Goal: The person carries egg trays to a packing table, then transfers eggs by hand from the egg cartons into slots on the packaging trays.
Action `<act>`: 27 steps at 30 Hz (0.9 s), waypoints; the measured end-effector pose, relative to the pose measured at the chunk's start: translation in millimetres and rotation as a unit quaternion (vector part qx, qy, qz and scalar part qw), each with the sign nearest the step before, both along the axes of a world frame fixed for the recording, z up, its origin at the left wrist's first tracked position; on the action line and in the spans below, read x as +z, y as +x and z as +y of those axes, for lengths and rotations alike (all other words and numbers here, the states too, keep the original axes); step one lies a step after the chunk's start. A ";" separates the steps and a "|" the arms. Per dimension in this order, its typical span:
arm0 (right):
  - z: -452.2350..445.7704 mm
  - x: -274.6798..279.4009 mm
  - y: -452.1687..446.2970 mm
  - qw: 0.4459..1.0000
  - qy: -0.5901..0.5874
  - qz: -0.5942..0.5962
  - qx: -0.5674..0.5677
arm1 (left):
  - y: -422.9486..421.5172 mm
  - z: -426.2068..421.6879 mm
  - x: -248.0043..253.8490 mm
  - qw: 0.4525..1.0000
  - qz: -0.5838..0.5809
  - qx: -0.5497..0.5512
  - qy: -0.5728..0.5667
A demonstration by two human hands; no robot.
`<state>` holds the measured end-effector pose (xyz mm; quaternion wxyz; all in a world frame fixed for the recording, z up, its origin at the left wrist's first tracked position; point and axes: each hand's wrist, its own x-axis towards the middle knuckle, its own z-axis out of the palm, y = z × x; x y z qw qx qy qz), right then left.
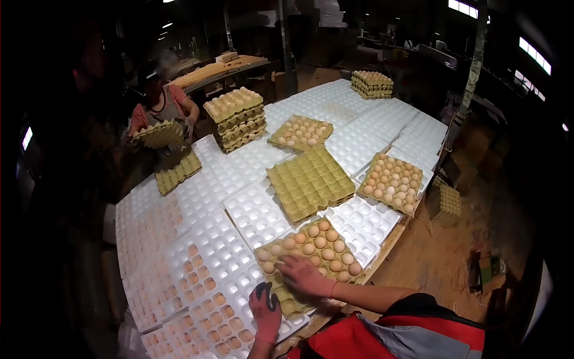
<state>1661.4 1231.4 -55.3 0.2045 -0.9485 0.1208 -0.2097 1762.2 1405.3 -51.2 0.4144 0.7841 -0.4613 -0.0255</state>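
Note:
A yellowish pulp tray (pixel 291 305) lies at the table's near edge, with brown eggs (pixel 328 254) in many of its cups and bare cups at its near left part. Over its eggs reaches my right hand (pixel 304 276), gloved in pink; its fingertips are hidden and blurred. My left hand (pixel 265 308), in a pink glove with dark fingers, is at the tray's left edge with its fingers curled; whether it holds something I cannot make out. White moulded trays (pixel 254 215) cover the table, and several eggs (pixel 221 317) sit in those at the near left.
Beyond the near tray lies a stack of bare pulp trays (pixel 311 182). Egg-filled trays stand at the right (pixel 391 182), centre back (pixel 302 133), far back (pixel 372 85) and in a tall stack (pixel 235 119). A co-worker (pixel 162 107) at the left holds a pulp tray (pixel 160 134).

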 end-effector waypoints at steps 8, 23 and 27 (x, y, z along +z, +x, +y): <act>-47.6 -28.8 -36.4 0.989 -0.137 0.048 0.042 | -25.3 -57.8 -41.0 0.950 -0.209 -0.104 0.207; -24.7 9.7 -76.5 0.977 0.064 0.201 0.009 | 1.9 0.1 -57.4 0.959 -0.133 -0.191 0.159; -27.3 -52.6 -53.8 0.982 -0.070 0.168 0.055 | 3.0 -27.7 -12.2 0.982 -0.051 -0.147 0.105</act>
